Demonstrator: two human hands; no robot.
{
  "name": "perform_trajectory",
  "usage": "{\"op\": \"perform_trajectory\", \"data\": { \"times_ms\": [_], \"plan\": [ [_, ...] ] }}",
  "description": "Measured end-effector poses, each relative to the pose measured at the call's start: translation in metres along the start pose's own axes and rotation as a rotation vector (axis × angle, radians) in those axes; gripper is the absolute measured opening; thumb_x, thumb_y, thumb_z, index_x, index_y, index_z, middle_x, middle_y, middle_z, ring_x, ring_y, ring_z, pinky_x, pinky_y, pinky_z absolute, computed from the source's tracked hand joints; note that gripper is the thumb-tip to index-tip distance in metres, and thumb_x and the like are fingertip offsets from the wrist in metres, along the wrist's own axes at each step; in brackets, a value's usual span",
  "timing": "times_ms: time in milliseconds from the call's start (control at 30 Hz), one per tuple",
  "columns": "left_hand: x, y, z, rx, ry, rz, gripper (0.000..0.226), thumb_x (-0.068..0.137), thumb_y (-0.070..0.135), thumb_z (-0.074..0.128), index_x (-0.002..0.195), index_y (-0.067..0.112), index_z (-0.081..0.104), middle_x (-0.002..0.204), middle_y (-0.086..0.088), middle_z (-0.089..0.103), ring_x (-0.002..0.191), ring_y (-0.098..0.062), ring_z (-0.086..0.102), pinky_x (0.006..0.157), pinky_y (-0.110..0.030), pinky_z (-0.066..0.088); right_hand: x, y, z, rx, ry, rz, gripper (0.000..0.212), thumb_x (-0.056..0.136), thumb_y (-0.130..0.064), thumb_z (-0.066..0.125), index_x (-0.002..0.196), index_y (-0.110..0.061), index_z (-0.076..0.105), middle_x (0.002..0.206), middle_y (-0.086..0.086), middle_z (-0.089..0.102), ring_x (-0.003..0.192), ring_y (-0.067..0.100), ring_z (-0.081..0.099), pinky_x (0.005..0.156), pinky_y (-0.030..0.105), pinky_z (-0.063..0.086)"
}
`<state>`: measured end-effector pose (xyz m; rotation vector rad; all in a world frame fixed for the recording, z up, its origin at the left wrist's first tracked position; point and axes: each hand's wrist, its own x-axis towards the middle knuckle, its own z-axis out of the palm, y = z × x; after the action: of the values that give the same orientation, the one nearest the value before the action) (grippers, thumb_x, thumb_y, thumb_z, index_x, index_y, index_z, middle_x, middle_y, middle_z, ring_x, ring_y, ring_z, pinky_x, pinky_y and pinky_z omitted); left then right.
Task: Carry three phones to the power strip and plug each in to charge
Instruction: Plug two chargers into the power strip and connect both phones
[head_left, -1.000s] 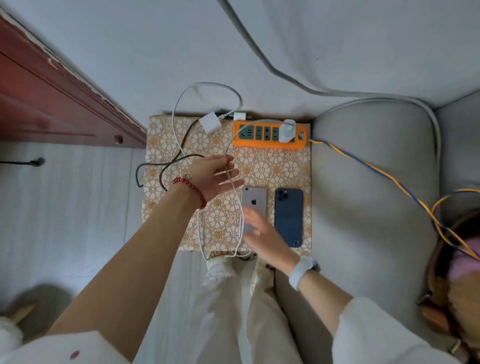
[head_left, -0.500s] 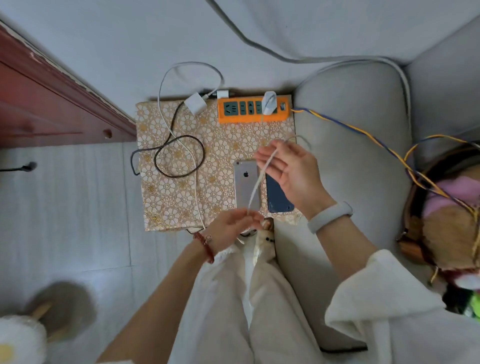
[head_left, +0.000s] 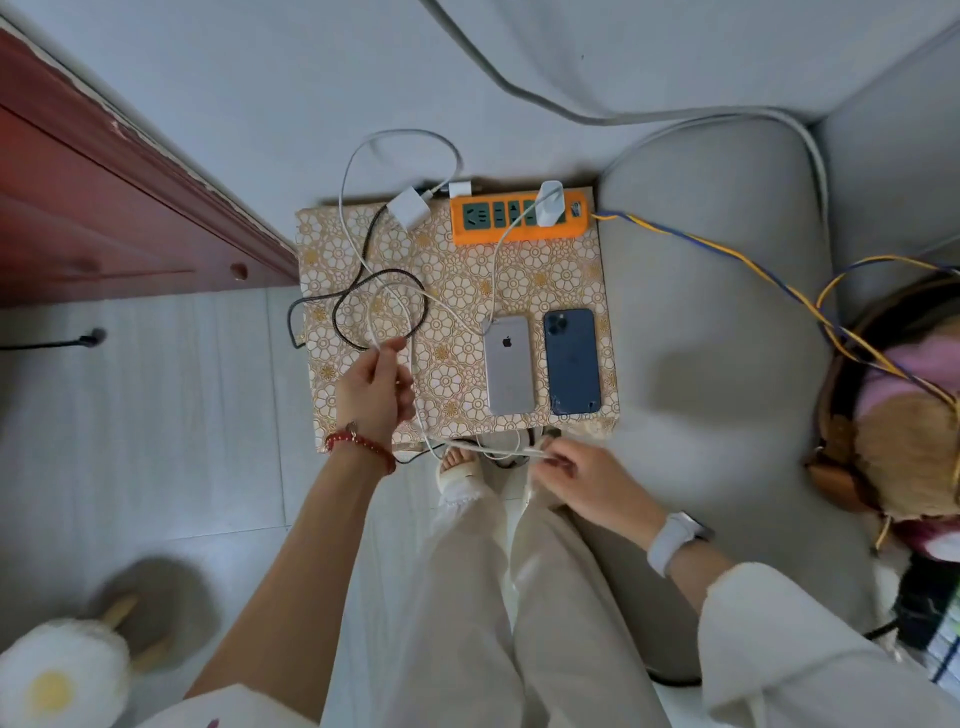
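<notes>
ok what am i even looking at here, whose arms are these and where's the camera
The camera sits on a person's head, looking down, so the arms are theirs. No machine here. On a flower-patterned stool top lie a silver phone and a blue phone, face down side by side, below an orange power strip with one white charger plugged in. The left hand pinches a white cable; the right hand pinches the cable's end near the stool's front edge. A third phone is not visible.

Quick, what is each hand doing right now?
Left hand: fingers pinching the thin white charging cable.
Right hand: fingers pinching that same white cable's end by the table edge.
</notes>
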<state>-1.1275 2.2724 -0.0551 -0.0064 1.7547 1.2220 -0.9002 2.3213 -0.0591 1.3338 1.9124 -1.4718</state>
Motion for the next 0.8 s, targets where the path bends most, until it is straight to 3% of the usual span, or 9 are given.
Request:
{"op": "perform_trajectory", "data": {
  "times_ms": [133, 233, 300, 400, 467, 533, 633, 733, 800],
  "plan": [
    [-0.001, -0.030, -0.016, 0.486, 0.049, 0.084, 0.033, 0.094, 0.017, 0.036, 0.125, 0.017, 0.050, 0.058, 0.001, 0.049, 0.047, -0.010, 0.043, 0.048, -0.022, 0.037, 0.003, 0.020, -0.027, -0.194, 0.467, 0.091, 0.015, 0.087, -0.021, 0.053, 0.080, -0.010, 0.061, 0.094, 0.007, 0.048, 0.093, 0.020, 0.042, 0.073, 0.027, 0.036],
    [-0.008, -0.053, -0.024, 0.738, -0.053, 0.154, 0.038, 0.094, 0.013, 0.035, 0.129, 0.022, 0.047, 0.065, -0.003, 0.057, 0.052, -0.011, 0.047, 0.051, -0.021, 0.039, 0.006, 0.016, -0.043, -0.176, 0.551, 0.255, 0.024, 0.088, -0.036, 0.048, 0.095, -0.016, 0.059, 0.095, 0.005, 0.050, 0.084, 0.025, 0.050, 0.069, 0.031, 0.041],
    [-0.012, -0.067, -0.026, 0.882, -0.132, 0.167, 0.038, 0.093, 0.011, 0.036, 0.126, 0.023, 0.051, 0.079, -0.012, 0.067, 0.059, -0.018, 0.052, 0.059, -0.023, 0.044, 0.012, 0.008, -0.050, 0.226, 0.489, 0.346, 0.021, 0.089, -0.027, 0.048, 0.102, -0.013, 0.056, 0.093, 0.007, 0.058, 0.078, 0.026, 0.056, 0.071, 0.038, 0.050],
    [-0.016, -0.084, -0.027, 1.100, -0.278, 0.193, 0.037, 0.092, 0.013, 0.037, 0.121, 0.027, 0.056, 0.100, -0.013, 0.070, 0.081, -0.029, 0.062, 0.074, -0.032, 0.050, 0.019, -0.006, -0.059, 1.210, 0.457, 0.339, 0.018, 0.087, 0.004, 0.039, 0.098, -0.002, 0.053, 0.093, 0.016, 0.061, 0.081, 0.027, 0.062, 0.073, 0.034, 0.054],
    [-0.019, -0.094, -0.027, 1.227, -0.375, 0.231, 0.038, 0.092, 0.015, 0.035, 0.120, 0.031, 0.055, 0.112, -0.008, 0.067, 0.097, -0.029, 0.062, 0.082, -0.038, 0.051, 0.023, -0.010, -0.065, 1.554, 0.508, 0.340, 0.016, 0.089, 0.003, 0.038, 0.088, -0.006, 0.051, 0.081, 0.013, 0.059, 0.072, 0.024, 0.061, 0.067, 0.032, 0.052],
    [-0.019, -0.104, -0.028, 1.341, -0.451, 0.254, 0.039, 0.093, 0.017, 0.033, 0.122, 0.034, 0.052, 0.112, -0.005, 0.065, 0.101, -0.026, 0.059, 0.082, -0.037, 0.051, 0.027, -0.010, -0.069, 1.573, 0.574, 0.344, 0.014, 0.090, -0.005, 0.042, 0.079, -0.008, 0.048, 0.071, 0.008, 0.055, 0.058, 0.019, 0.057, 0.057, 0.030, 0.049],
    [-0.015, -0.111, -0.027, 1.503, -0.522, 0.234, 0.039, 0.094, 0.019, 0.031, 0.124, 0.038, 0.048, 0.112, -0.002, 0.061, 0.098, -0.024, 0.059, 0.076, -0.033, 0.048, 0.031, -0.004, -0.075, 1.455, 0.652, 0.289, 0.012, 0.093, -0.013, 0.044, 0.082, -0.014, 0.048, 0.055, 0.001, 0.049, 0.042, 0.012, 0.048, 0.045, 0.020, 0.042],
    [-0.010, -0.115, -0.026, 1.602, -0.603, 0.116, 0.041, 0.095, 0.018, 0.030, 0.126, 0.037, 0.046, 0.120, -0.005, 0.056, 0.103, -0.026, 0.057, 0.080, -0.033, 0.047, 0.030, 0.006, -0.086, 1.309, 0.683, 0.220, 0.015, 0.096, -0.023, 0.043, 0.089, -0.020, 0.055, 0.040, -0.009, 0.038, 0.037, 0.008, 0.038, 0.043, 0.018, 0.035],
    [-0.007, -0.118, -0.025, 1.632, -0.657, 0.048, 0.040, 0.095, 0.019, 0.031, 0.129, 0.035, 0.044, 0.127, -0.007, 0.051, 0.110, -0.027, 0.052, 0.087, -0.036, 0.047, 0.029, 0.014, -0.089, 1.101, 0.671, 0.195, 0.021, 0.097, -0.024, 0.039, 0.092, -0.020, 0.058, 0.041, -0.011, 0.035, 0.035, 0.007, 0.036, 0.042, 0.019, 0.034]
  ]
}}
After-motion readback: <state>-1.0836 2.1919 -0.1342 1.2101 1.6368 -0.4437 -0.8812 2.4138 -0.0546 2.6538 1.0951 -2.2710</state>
